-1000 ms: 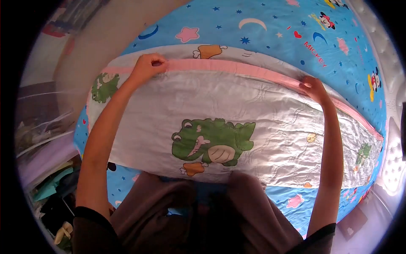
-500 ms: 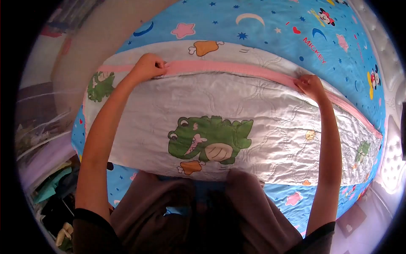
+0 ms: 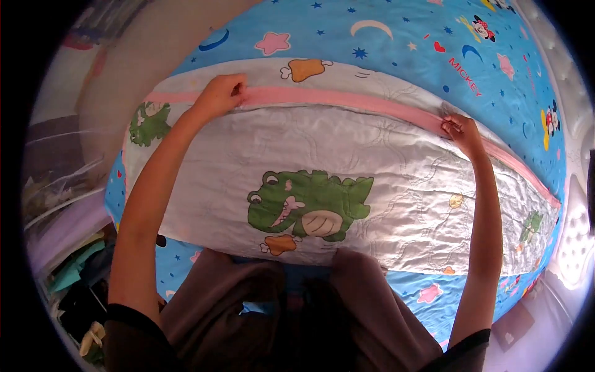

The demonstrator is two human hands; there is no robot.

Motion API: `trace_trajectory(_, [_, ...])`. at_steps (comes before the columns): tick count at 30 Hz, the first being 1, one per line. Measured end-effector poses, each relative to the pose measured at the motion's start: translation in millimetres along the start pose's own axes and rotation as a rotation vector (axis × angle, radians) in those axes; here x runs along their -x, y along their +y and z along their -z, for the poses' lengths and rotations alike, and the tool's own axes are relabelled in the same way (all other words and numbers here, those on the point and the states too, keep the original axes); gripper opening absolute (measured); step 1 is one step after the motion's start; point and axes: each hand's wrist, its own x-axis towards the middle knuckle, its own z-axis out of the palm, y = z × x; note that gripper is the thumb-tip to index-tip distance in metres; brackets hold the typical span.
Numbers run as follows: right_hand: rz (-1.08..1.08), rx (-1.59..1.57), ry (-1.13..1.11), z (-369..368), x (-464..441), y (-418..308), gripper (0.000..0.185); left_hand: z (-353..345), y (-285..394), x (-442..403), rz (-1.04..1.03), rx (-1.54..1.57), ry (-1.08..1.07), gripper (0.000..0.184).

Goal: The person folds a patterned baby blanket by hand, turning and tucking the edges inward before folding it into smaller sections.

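A white quilt (image 3: 204, 161) printed with green crocodiles lies folded over in front of my knees, its pink binding (image 3: 322, 98) running crosswise near the far side. My left hand (image 3: 222, 94) is closed at the binding, left of the middle, with its fingers curled under and partly hidden. Farther right, my right hand (image 3: 465, 134) has its thumb and fingertips bent together on the same pink strip. Between the two hands the strip lies nearly flat in a gentle curve.
Beneath the quilt is a blue sheet (image 3: 409, 37) with stars, moons and cartoon figures. A pale tufted headboard (image 3: 573, 248) stands at the right. Assorted items (image 3: 87, 273) are piled low at the left, beside sheer netting (image 3: 56, 192).
My right hand has shifted slightly right, and its fingers look a little looser on the binding. The left hand keeps nearly the same place, its fingers turned slightly.
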Motion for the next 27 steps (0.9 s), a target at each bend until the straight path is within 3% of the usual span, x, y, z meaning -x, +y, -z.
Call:
trace_trajectory(2, [0.047,0.183,-0.049,2.0,-0.3,3.1,0.015,-0.3,-2.4,1.2,0.025,0.009,-0.016,0.014])
trace_trajectory(4, [0.016,0.198,-0.039,1.9,1.3,-5.7,0.015,-2.2,-7.7,3.6,-0.063,0.176,-0.019,0.017])
trace_trajectory(8, [-0.029,0.254,-0.042,1.5,3.1,-10.9,0.014,-5.9,-6.0,8.5,-0.119,0.156,0.046,0.017])
trace_trajectory(12, [0.009,0.031,-0.042,-2.6,1.5,-1.6,0.013,-3.4,-2.1,12.0,-0.085,0.171,0.029,0.019])
trace_trajectory(20, [-0.023,0.223,-0.045,-1.8,4.3,-14.0,0.013,-5.4,-16.4,10.2,-0.062,0.051,0.067,0.015])
trace_trajectory(24, [-0.050,0.092,-0.054,-2.7,1.5,-11.7,0.013,-3.1,-21.1,6.9,-0.108,0.073,0.026,0.015])
trace_trajectory(27, [-0.144,0.283,-0.079,0.1,-4.1,-20.2,0.016,-1.7,-26.3,5.7,-0.138,0.068,0.003,0.015])
